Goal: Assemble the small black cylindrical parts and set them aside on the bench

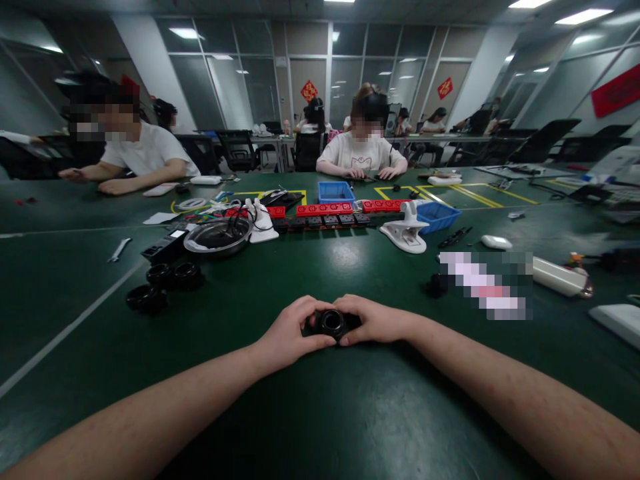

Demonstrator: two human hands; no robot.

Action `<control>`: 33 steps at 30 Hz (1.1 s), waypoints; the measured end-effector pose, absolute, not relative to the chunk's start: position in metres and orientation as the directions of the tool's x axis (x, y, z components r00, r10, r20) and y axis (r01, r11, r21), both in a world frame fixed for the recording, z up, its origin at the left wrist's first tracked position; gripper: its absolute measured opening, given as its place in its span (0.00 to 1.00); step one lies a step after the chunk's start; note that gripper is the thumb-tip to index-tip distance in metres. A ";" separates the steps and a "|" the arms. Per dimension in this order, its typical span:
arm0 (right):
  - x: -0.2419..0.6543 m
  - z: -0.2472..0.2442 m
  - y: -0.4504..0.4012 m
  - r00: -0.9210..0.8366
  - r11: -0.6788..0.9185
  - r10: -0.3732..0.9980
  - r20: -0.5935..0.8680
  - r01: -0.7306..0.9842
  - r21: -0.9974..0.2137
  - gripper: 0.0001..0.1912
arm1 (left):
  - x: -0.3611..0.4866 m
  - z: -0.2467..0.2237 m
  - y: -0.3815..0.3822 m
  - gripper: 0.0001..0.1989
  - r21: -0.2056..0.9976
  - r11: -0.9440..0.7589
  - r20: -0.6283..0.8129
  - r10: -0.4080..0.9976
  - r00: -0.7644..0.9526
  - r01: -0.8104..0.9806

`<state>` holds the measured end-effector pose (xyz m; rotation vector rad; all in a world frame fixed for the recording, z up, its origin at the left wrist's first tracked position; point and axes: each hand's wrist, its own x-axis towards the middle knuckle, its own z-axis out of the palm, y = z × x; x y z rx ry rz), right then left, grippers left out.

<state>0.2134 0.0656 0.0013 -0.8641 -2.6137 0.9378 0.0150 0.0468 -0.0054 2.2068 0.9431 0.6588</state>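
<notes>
A black round part (pixel 332 323) with a ring-shaped opening facing me rests low over the green table (pixel 320 413), between my two hands. Around its left side curve the thumb and fingers of my left hand (pixel 293 330). My right hand (pixel 373 320) grips it from the right, thumb near the front edge and fingers over the top. The fingertips of both hands nearly meet above it. Dark material shows under my right palm, its shape unclear.
Black round parts (pixel 146 298) lie at the left, near a metal bowl (pixel 219 237) and a wrench (pixel 119 249). Red and black strips (pixel 325 210), blue trays (pixel 336 193) and a white clamp stand (pixel 406 233) lie ahead. Two people sit across the table.
</notes>
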 end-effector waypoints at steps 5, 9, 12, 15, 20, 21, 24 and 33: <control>0.215 0.000 0.067 -0.813 0.630 0.582 0.028 0.429 -0.648 0.19 | 0.015 -0.006 0.047 0.19 0.727 -0.534 0.191 0.761 0.620 0.431; 0.214 -0.001 0.068 -0.803 0.621 0.596 0.028 0.438 -0.650 0.17 | 0.015 -0.006 0.048 0.19 0.730 -0.522 0.173 0.766 0.619 0.442; 0.212 -0.001 0.066 -0.762 0.580 0.648 0.012 0.482 -0.657 0.16 | 0.016 -0.005 0.047 0.18 0.722 -0.517 0.171 0.777 0.606 0.459; 0.207 -0.003 0.061 -0.679 0.529 0.734 -0.004 0.576 -0.624 0.18 | 0.020 -0.002 0.041 0.16 0.694 -0.495 0.168 0.818 0.551 0.523; 0.193 -0.012 0.045 -0.505 0.506 0.856 0.112 0.769 -0.391 0.20 | 0.023 0.004 0.031 0.15 0.617 -0.442 0.153 0.879 0.452 0.651; 0.191 -0.013 0.042 -0.484 0.504 0.862 0.147 0.794 -0.341 0.20 | 0.023 0.003 0.031 0.15 0.612 -0.442 0.158 0.881 0.446 0.656; 0.189 -0.014 0.038 -0.481 0.525 0.850 0.215 0.807 -0.270 0.25 | 0.022 -0.001 0.035 0.15 0.631 -0.458 0.170 0.870 0.463 0.626; 0.205 0.001 0.054 -0.752 0.662 0.653 0.088 0.510 -0.550 0.21 | 0.016 -0.008 0.045 0.18 0.705 -0.524 0.184 0.786 0.590 0.478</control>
